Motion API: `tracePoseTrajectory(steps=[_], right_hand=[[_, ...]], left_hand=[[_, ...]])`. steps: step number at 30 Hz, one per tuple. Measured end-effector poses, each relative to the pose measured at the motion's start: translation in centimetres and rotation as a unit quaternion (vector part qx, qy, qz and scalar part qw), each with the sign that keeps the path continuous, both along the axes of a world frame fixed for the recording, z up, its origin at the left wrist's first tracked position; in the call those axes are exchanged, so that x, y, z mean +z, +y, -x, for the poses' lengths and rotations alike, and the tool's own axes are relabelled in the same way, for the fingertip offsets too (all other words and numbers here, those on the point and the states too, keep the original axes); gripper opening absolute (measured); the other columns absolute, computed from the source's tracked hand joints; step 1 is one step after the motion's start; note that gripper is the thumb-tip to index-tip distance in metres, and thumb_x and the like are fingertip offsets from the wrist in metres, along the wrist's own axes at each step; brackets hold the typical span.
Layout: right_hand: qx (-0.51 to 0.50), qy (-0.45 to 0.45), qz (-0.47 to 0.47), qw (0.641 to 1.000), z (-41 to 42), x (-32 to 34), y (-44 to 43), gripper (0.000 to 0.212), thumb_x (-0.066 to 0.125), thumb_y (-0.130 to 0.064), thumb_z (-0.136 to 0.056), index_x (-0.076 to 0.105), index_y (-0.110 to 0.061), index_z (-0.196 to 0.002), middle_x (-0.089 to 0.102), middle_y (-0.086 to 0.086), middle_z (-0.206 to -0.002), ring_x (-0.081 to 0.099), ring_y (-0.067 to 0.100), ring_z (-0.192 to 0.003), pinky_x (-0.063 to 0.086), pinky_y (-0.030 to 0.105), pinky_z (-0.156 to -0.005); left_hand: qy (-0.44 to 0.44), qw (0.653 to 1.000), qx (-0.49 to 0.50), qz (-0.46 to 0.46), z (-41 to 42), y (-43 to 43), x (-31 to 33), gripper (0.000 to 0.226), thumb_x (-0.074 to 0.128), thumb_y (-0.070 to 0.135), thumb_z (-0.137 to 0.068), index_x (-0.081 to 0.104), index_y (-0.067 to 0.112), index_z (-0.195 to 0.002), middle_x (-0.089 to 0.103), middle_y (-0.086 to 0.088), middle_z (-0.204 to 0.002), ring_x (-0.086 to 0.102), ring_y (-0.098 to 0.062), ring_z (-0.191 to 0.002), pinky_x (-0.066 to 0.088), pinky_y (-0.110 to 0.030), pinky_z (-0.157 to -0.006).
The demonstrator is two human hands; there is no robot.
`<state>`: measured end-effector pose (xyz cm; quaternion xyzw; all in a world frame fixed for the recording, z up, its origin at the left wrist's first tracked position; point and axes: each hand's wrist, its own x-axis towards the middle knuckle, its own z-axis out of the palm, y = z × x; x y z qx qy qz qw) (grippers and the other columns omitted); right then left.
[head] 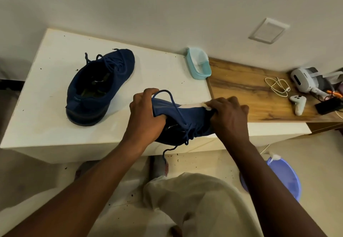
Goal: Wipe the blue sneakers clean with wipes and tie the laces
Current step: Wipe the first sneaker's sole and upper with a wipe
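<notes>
The left hand (pixel 146 114) is clamped on the heel end of a blue sneaker (pixel 182 123), thumb tucked inside the opening and fingers wrapped over the back. The right hand (pixel 229 115) is closed around the toe end, pinching a small white wipe (pixel 207 106) against the sole's pale edge. The sneaker is held on its side at the near edge of the white worktop (pixel 46 106), partly overhanging it. Its laces (pixel 178 110) are loose: one loop arcs up by the left hand, and one end dangles below the worktop edge toward the floor.

The second blue sneaker (pixel 101 86) sits upright on the worktop, well apart to the left, toe pointing toward the wall, its laces untied too.

At the far right corner of the white worktop stands a light blue tub (pixel 198 64), open, with white wipes inside. Beyond it a wooden surface (pixel 246 95) carries a white cable (pixel 277 86), a white headset (pixel 306 80) and a white controller (pixel 298 103). On the floor to the right sits a purple basin (pixel 285 177) with a crumpled white scrap (pixel 274 157) at its rim.
</notes>
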<state>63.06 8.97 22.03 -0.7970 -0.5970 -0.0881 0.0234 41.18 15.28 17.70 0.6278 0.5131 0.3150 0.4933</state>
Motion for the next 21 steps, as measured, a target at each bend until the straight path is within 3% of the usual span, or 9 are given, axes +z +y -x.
tracePoseTrajectory(steps=[5,8,11,14,16,18,21], right_hand=[[-0.100,0.123,-0.114,0.981,0.0,-2.6,-1.1,0.048,0.052,0.003,-0.081,0.068,-0.014,-0.124,0.069,0.005,-0.123,0.056,0.029,-0.112,0.043,0.043,-0.094],[0.009,0.162,-0.116,0.980,2.9,-2.7,-0.5,0.042,0.052,-0.002,-0.078,0.072,-0.009,-0.113,0.071,0.006,-0.115,0.058,0.027,-0.107,0.045,0.037,-0.091],[0.074,0.116,-0.080,0.987,3.8,-2.8,-0.4,0.048,0.042,-0.018,-0.082,0.070,-0.018,-0.120,0.069,-0.005,-0.122,0.053,0.020,-0.114,0.034,0.035,-0.092],[-0.060,0.118,-0.103,0.986,0.8,-2.6,-0.6,0.048,0.045,-0.010,-0.087,0.065,-0.020,-0.129,0.065,-0.003,-0.129,0.047,0.022,-0.120,0.033,0.042,-0.094],[-0.097,0.120,-0.102,0.983,0.3,-2.8,-1.0,0.047,0.048,-0.009,-0.089,0.061,-0.018,-0.134,0.063,0.000,-0.134,0.045,0.023,-0.125,0.034,0.045,-0.098],[-0.033,0.150,-0.095,0.984,1.9,-3.1,-1.0,0.050,0.046,-0.013,-0.088,0.060,-0.018,-0.135,0.060,0.000,-0.139,0.046,0.021,-0.128,0.035,0.044,-0.102],[0.083,0.158,-0.070,0.981,3.8,-3.7,-1.3,0.048,0.050,-0.019,-0.087,0.061,-0.019,-0.134,0.060,-0.002,-0.139,0.049,0.019,-0.130,0.036,0.041,-0.107]], left_hand=[[0.009,1.000,-0.013,-0.025,-0.2,-0.2,0.1,0.041,0.062,0.004,-0.089,0.064,0.035,-0.115,0.043,0.005,-0.135,0.044,-0.022,-0.132,0.043,-0.025,-0.098],[0.022,1.000,-0.012,-0.013,0.0,-0.3,0.3,0.038,0.060,0.000,-0.090,0.070,0.028,-0.113,0.039,0.002,-0.146,0.037,-0.020,-0.140,0.034,-0.019,-0.093],[0.014,1.000,-0.007,-0.012,0.0,-0.5,0.7,0.036,0.061,-0.001,-0.091,0.068,0.030,-0.108,0.038,0.000,-0.149,0.038,-0.022,-0.140,0.036,-0.022,-0.095],[0.014,1.000,-0.011,-0.012,0.0,-0.6,0.7,0.036,0.063,0.002,-0.091,0.065,0.036,-0.105,0.038,0.001,-0.149,0.035,-0.023,-0.142,0.038,-0.029,-0.103],[0.078,0.994,-0.024,-0.066,0.0,-0.7,0.4,0.037,0.065,0.005,-0.089,0.067,0.035,-0.110,0.038,0.001,-0.151,0.030,-0.025,-0.144,0.035,-0.047,-0.115],[0.183,0.965,-0.038,-0.185,-0.1,-0.8,0.1,0.042,0.068,0.006,-0.085,0.068,0.029,-0.120,0.042,-0.003,-0.153,0.028,-0.030,-0.147,0.025,-0.064,-0.117],[0.237,0.924,-0.090,-0.287,-0.3,-0.4,-0.1,0.049,0.070,0.002,-0.084,0.066,0.018,-0.130,0.052,-0.008,-0.150,0.035,-0.032,-0.148,0.021,-0.062,-0.119]])
